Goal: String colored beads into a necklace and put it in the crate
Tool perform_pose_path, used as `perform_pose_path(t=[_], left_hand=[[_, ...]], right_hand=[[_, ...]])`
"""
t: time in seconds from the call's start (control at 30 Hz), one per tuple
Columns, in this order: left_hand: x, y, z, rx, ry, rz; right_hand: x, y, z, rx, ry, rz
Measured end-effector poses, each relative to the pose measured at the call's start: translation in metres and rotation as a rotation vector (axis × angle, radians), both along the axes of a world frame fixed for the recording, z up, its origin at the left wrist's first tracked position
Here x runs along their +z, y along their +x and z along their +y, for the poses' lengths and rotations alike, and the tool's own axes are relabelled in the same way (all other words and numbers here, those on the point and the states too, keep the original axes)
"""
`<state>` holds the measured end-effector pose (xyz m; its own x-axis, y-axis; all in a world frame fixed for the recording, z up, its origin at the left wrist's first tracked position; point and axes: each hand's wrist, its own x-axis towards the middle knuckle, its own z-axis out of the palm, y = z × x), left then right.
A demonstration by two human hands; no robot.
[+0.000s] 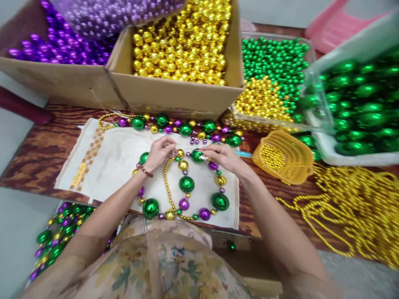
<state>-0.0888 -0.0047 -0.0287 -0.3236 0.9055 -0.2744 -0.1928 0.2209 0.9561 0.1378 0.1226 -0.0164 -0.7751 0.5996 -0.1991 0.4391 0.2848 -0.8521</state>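
My left hand (160, 153) is closed in a pinch above a bead necklace (186, 183) of large and small green, gold and purple beads. My right hand (220, 156), also pinching, is at the necklace's upper right, beside a large green bead (196, 155). A thin clear string (187, 148) runs between the fingertips of both hands. The necklace lies in loops on a white towel (118, 166), and a strand of small gold beads (166, 178) curves inside it. Behind my hands lies another row of mixed beads (185, 129).
Cardboard boxes of purple (75, 52) and gold beads (177, 54) stand behind. At right are a clear tray of small green and gold beads (271, 62), a white bin of large green beads (327, 141), a yellow basket (296, 162) and piled gold strands (358, 211). Finished-looking strands (59, 236) hang lower left.
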Motion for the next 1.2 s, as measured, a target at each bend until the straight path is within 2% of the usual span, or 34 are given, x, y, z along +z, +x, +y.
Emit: perform_pose_path(t=[0.13, 0.23, 0.33, 0.4, 0.47, 0.53, 0.6, 0.67, 0.73, 0.77, 0.83, 0.93, 1.0, 1.1, 1.17, 1.2], left_hand=[[-0.005, -0.008, 0.002, -0.004, 0.004, 0.061], [-0.002, -0.01, 0.006, 0.011, 0.044, 0.172], [0.015, -0.001, 0.005, 0.029, 0.131, 0.313], [0.032, 0.018, 0.002, -0.035, 0.191, 0.386], [0.045, 0.052, -0.004, -0.2, 0.257, 0.477], [0.051, 0.099, -0.015, -0.442, 0.349, 0.601], [0.048, 0.152, -0.03, -0.743, 0.478, 0.733], [0.037, 0.202, -0.046, -1.066, 0.586, 0.873], [0.026, 0.238, -0.056, -1.344, 0.645, 0.979], [0.021, 0.249, -0.06, -1.433, 0.709, 1.012], [0.017, 0.257, -0.062, -1.506, 0.801, 1.053], [0.02, 0.234, -0.059, -1.429, 0.796, 1.117], [0.024, 0.202, -0.054, -1.267, 0.709, 1.162], [0.026, 0.134, -0.049, -0.806, 0.498, 1.204], [0.025, 0.086, -0.049, -0.472, 0.317, 1.281], [0.023, 0.065, -0.049, -0.347, 0.212, 1.345]], right_hand=[[-0.003, 0.057, 0.008, -0.207, 0.297, -0.332], [-0.01, 0.075, -0.006, -0.268, 0.364, -0.445], [-0.014, 0.073, -0.025, -0.289, 0.394, -0.501], [-0.009, 0.078, -0.033, -0.291, 0.405, -0.507], [0.002, 0.098, -0.037, -0.299, 0.445, -0.486], [0.019, 0.133, -0.04, -0.339, 0.507, -0.453], [0.037, 0.172, -0.046, -0.397, 0.544, -0.432], [0.05, 0.204, -0.054, -0.435, 0.539, -0.393], [0.05, 0.219, -0.061, -0.455, 0.508, -0.354], [0.046, 0.218, -0.062, -0.456, 0.506, -0.348], [0.031, 0.201, -0.06, -0.399, 0.521, -0.367], [0.008, 0.151, -0.047, -0.224, 0.609, -0.521], [-0.002, 0.115, -0.033, -0.168, 0.673, -0.621], [-0.013, 0.075, -0.009, -0.195, 0.718, -0.675], [-0.019, 0.061, 0.003, -0.211, 0.737, -0.714], [-0.022, 0.057, 0.008, -0.212, 0.743, -0.735]])
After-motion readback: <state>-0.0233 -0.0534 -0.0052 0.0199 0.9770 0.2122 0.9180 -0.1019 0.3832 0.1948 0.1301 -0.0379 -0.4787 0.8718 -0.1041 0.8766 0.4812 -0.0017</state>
